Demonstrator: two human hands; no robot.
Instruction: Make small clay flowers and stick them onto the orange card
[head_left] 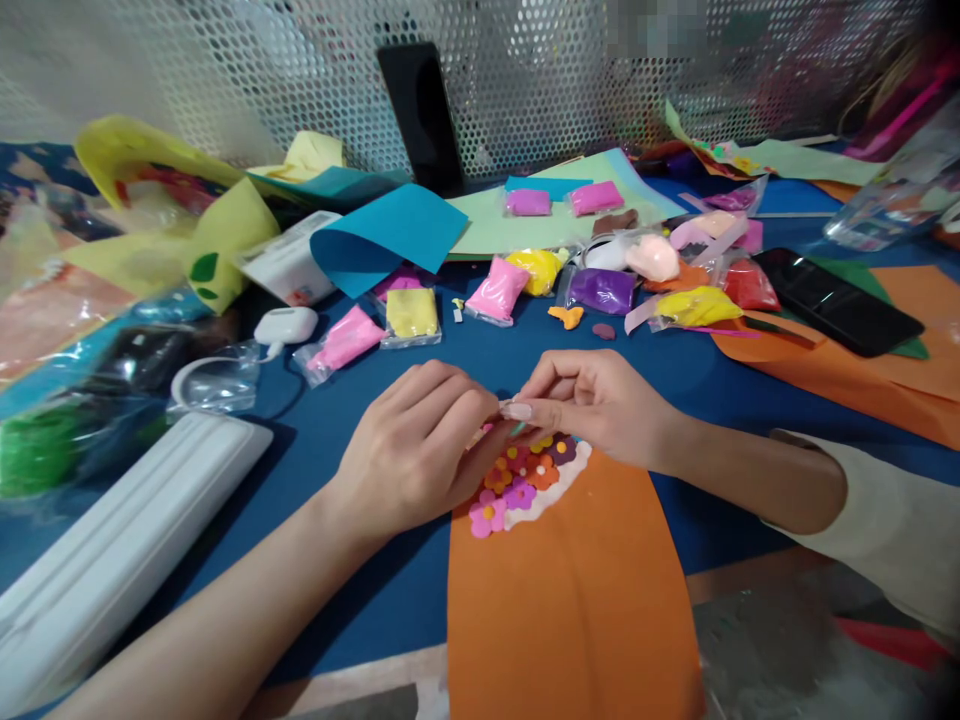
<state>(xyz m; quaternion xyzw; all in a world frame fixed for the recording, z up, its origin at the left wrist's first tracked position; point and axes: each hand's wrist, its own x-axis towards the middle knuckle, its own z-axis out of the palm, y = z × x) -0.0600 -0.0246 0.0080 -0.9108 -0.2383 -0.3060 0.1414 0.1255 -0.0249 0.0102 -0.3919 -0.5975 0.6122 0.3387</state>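
My left hand and my right hand meet fingertip to fingertip over the top of an orange paper sheet. Both are closed in a pinch. A bit of something green shows by the right thumb; its kind is too small to make out, and I cannot tell which fingers grip it. Below the hands, small clay flowers in pink, purple, orange and yellow sit in a cluster on the orange sheet. A wavy white clay strip borders them. My left hand hides part of the cluster.
Bagged clay packs, such as a pink one and a purple one, lie beyond the hands. A white lamp bar is at left. One phone lies at right; another phone leans on the perforated screen. Blue paper curls behind.
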